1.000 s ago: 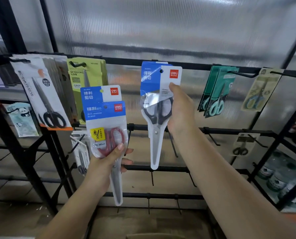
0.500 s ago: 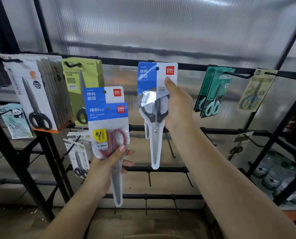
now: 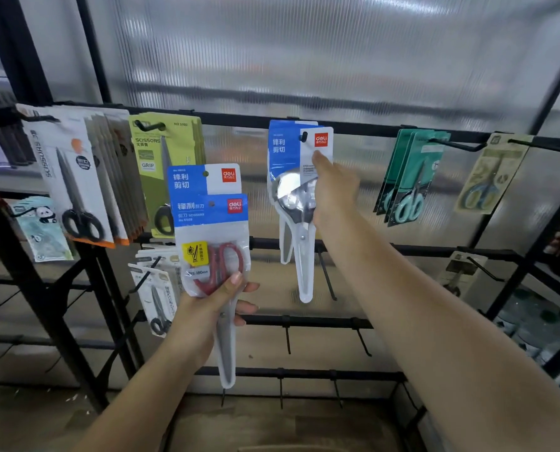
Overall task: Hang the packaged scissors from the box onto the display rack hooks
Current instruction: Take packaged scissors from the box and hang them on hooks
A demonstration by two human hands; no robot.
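Right hand (image 3: 332, 190): pinching the blue-and-white carded grey-handled scissors pack (image 3: 300, 177), seating its hole over the black hook (image 3: 303, 136).
Left hand (image 3: 213, 308): gripping two blue-carded red-handled scissors packs (image 3: 212, 230), keeping them ready nearer left.

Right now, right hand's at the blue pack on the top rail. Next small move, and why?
Probably let go and draw the right hand back. The hook tip already pokes through the hole of the blue pack, so it looks hung. Then it could take a pack from the two red-handled scissors packs the left hand holds.

Scissor packs (image 3: 300, 177) on top-rail hook (image 3: 303, 136); hand-held packs (image 3: 210, 230) left, lower; hanging packs (image 3: 412, 177) right
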